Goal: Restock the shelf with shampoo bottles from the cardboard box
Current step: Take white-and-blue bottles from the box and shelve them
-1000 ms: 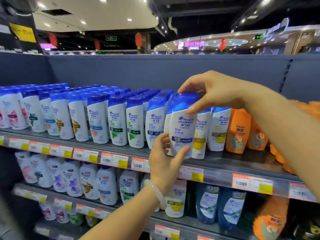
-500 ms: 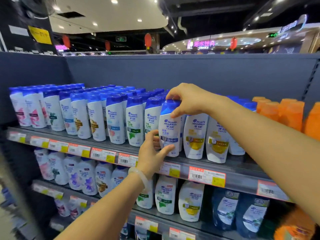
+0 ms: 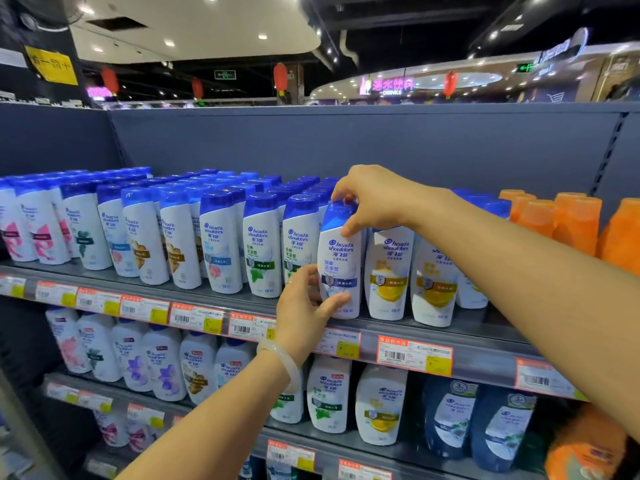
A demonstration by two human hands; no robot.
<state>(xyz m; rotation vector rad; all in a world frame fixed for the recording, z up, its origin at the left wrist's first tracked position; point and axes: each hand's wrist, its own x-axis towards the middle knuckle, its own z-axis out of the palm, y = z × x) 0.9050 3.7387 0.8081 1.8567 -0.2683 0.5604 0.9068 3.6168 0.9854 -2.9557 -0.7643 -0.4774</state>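
Item: shampoo bottle [image 3: 341,268], white body, blue cap, purple band on the label. Location: front edge of the top shelf [image 3: 485,344], standing upright or nearly so, base at the shelf lip. Position in row: between a green-labelled bottle [image 3: 300,244] on its left and a yellow lemon-labelled bottle [image 3: 388,271] on its right, close beside both.

Right hand [image 3: 375,199]: reaches in from the right, above the bottle. Fingers [image 3: 341,194] curl over the back and top of the blue cap; the thumb presses the front just below the cap. Grip narrow, closed on the top of the bottle.

Left hand [image 3: 304,313]: comes up from below, a pale bangle [image 3: 282,362] on the wrist. Thumb lies across the lower front of the bottle near its base; fingers wrap the left side at label height. Grip closed on the lower part of the same bottle.

The bottle thus sits between the two hands, cap in the upper one, base in the lower.

Surroundings: blue-capped bottles fill the shelf to the left in several ranks; orange bottles [image 3: 575,220] stand at the far right. Price tags [image 3: 414,356] line the shelf lip. A lower shelf [image 3: 346,441] carries more white bottles and dark blue pouches [image 3: 450,420].
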